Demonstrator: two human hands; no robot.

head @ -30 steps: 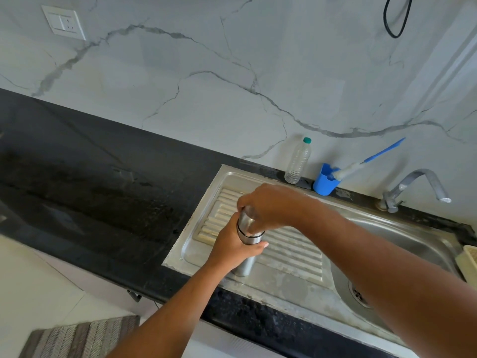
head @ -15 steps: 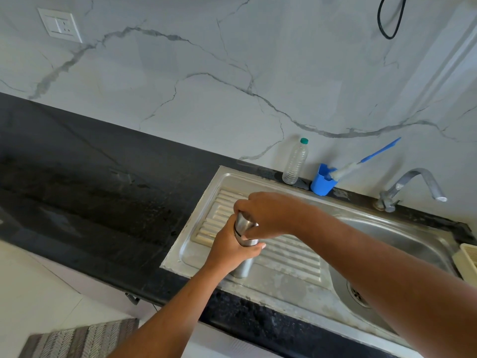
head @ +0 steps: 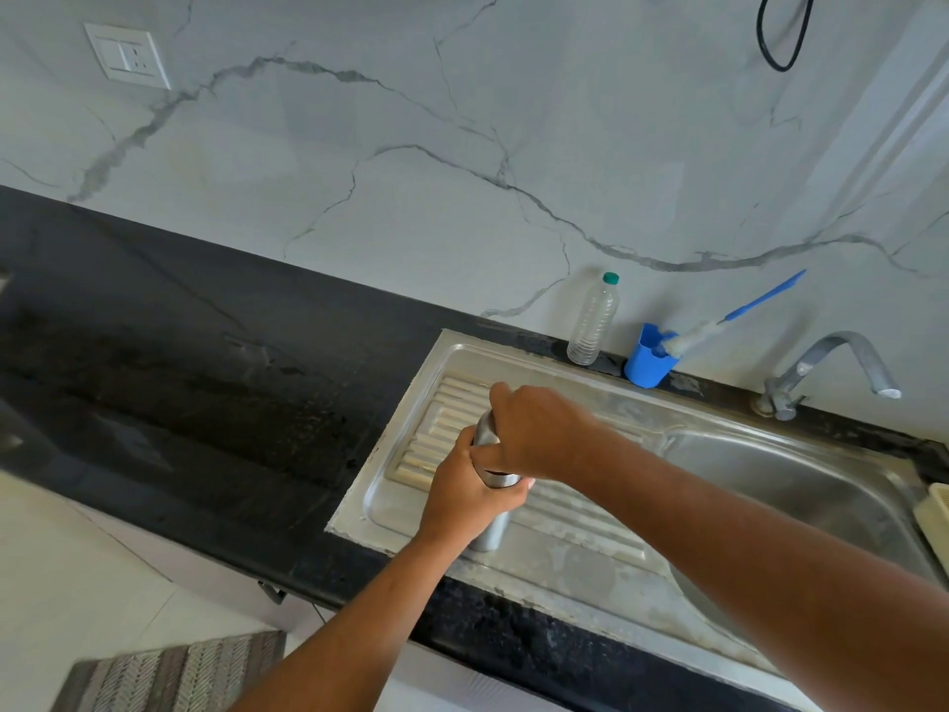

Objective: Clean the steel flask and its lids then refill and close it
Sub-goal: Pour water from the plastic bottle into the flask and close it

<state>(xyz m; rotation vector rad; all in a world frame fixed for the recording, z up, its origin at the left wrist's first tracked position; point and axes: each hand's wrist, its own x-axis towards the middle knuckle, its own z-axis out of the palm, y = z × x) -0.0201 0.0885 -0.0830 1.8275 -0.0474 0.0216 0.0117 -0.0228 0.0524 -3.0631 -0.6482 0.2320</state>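
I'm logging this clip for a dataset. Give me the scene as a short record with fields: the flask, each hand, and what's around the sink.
flask: steel flask, upright on the drainboard
left hand: left hand grips the flask's body
right hand: right hand grips the flask's top from above
behind sink: plastic bottle; blue cup holding a brush
tap: tap at the basin, no water seen running
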